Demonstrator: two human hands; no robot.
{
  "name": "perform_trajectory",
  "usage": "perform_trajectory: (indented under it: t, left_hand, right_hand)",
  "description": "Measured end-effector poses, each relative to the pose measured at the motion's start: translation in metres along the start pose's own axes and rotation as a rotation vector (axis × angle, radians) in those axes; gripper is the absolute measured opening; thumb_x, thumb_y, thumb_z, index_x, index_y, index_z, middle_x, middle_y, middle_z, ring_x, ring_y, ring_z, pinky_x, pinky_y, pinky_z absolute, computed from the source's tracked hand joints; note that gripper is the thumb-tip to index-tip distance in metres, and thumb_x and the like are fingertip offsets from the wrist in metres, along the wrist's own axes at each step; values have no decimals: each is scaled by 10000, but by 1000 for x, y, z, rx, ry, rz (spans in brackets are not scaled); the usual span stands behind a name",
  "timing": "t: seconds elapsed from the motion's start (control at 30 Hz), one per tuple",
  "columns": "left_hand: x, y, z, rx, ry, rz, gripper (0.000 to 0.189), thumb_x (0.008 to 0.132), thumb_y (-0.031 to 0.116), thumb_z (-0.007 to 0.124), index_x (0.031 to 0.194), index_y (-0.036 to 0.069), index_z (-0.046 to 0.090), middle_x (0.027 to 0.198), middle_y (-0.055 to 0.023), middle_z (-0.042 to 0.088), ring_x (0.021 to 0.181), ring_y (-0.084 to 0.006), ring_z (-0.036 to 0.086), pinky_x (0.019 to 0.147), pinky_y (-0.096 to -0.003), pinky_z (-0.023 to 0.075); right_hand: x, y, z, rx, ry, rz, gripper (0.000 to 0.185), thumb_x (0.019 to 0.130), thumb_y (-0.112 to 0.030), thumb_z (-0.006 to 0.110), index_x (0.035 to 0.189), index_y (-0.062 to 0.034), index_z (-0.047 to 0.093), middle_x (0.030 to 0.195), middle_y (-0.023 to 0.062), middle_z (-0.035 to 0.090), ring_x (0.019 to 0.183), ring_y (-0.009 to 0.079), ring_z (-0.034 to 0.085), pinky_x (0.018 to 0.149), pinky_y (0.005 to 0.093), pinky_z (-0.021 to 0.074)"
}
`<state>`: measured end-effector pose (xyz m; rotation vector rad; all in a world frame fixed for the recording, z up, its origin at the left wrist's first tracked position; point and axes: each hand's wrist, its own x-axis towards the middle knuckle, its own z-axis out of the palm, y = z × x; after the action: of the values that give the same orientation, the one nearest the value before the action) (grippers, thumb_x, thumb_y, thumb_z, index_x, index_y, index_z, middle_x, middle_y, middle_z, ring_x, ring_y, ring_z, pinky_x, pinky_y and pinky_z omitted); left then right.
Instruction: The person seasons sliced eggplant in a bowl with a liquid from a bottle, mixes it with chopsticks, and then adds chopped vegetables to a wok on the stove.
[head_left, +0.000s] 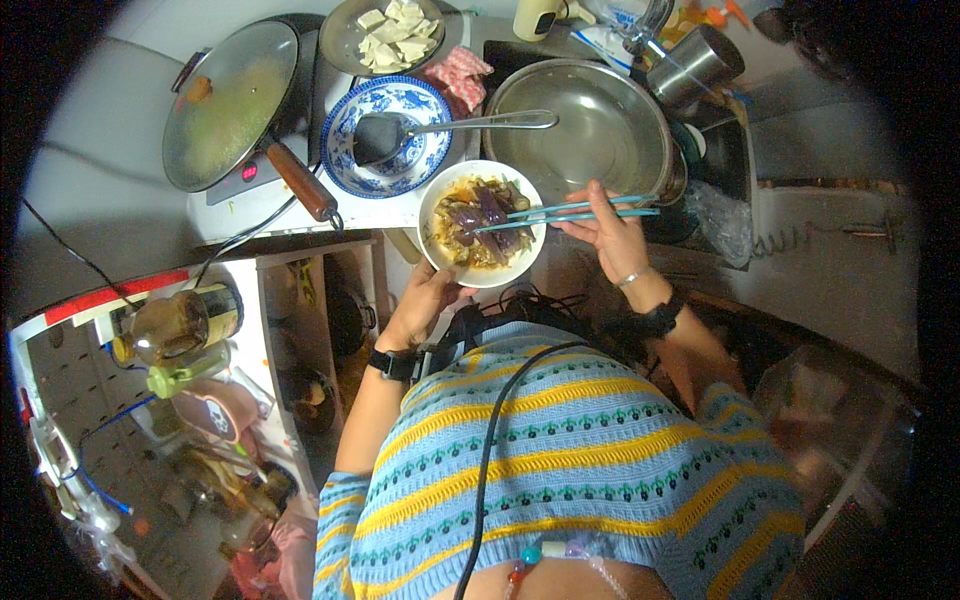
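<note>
My left hand (421, 306) grips the lower left rim of a white bowl (484, 280). Cooked eggplant (491, 217) with purple skin lies in brown sauce inside it. In my right hand (611, 240) is a pair of light-blue chopsticks (555, 214), their tips on the eggplant. Just beyond the bowl, a blue-and-white patterned bowl (337, 161) stands on the counter. A spatula (480, 121) with a dark blade rests in it, the metal handle reaching over the rim of a large steel basin (577, 142).
At left, a wok under a fogged glass lid (232, 112) sits on an induction cooker (244, 176); its wooden handle (300, 182) points toward me. White tofu-like pieces (397, 34) fill a pan behind. A checked cloth (459, 77) lies near the sink (739, 150). Jars (187, 322) crowd the left shelf.
</note>
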<state>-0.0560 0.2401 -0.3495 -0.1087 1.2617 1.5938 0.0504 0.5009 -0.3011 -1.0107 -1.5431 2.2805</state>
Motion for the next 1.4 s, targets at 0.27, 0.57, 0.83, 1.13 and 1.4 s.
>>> perform_trajectory:
  t: [0.27, 0.57, 0.83, 1.13, 1.4]
  left_hand:
    - [-28, 4, 1, -108, 22, -1, 384, 931, 34, 403, 1310, -16, 370, 1221, -168, 538, 1010, -261, 612, 858, -327, 547]
    - [-48, 14, 7, -70, 26, 50, 398, 923, 35, 442, 1311, 4, 363, 1228, -126, 532, 1024, -214, 598, 830, -313, 553]
    - [-54, 16, -2, -103, -1, 65, 405, 923, 34, 433, 1320, 6, 357, 1247, -142, 530, 1068, -232, 587, 869, -329, 539]
    - [-56, 19, -11, -174, -45, 93, 391, 934, 35, 421, 1320, -2, 367, 1255, -152, 523, 1086, -258, 580, 888, -343, 532]
    - [-60, 29, -9, -164, -146, 84, 381, 951, 60, 443, 1323, 7, 375, 1262, -130, 522, 1084, -236, 581, 876, -329, 538]
  right_hand:
    - [-36, -14, 16, -308, -151, -136, 430, 983, -314, 449, 1185, 53, 547, 1176, 169, 594, 811, 241, 679, 661, 292, 590]
    - [-16, 8, 19, -124, -115, -105, 375, 956, -317, 519, 889, 45, 588, 979, 165, 636, 779, 236, 670, 666, 329, 593]
    - [-15, -5, 26, 126, -25, 162, 410, 936, -389, 533, 915, 15, 601, 885, 153, 656, 793, 267, 680, 696, 313, 586]
    - [-63, -50, 22, -266, -77, -194, 456, 974, -358, 454, 1106, 66, 560, 1078, 209, 629, 826, 275, 685, 670, 286, 593]
    - [-67, -17, 24, -220, -58, -222, 362, 975, -315, 474, 893, 24, 569, 928, 199, 654, 818, 269, 679, 688, 328, 589]
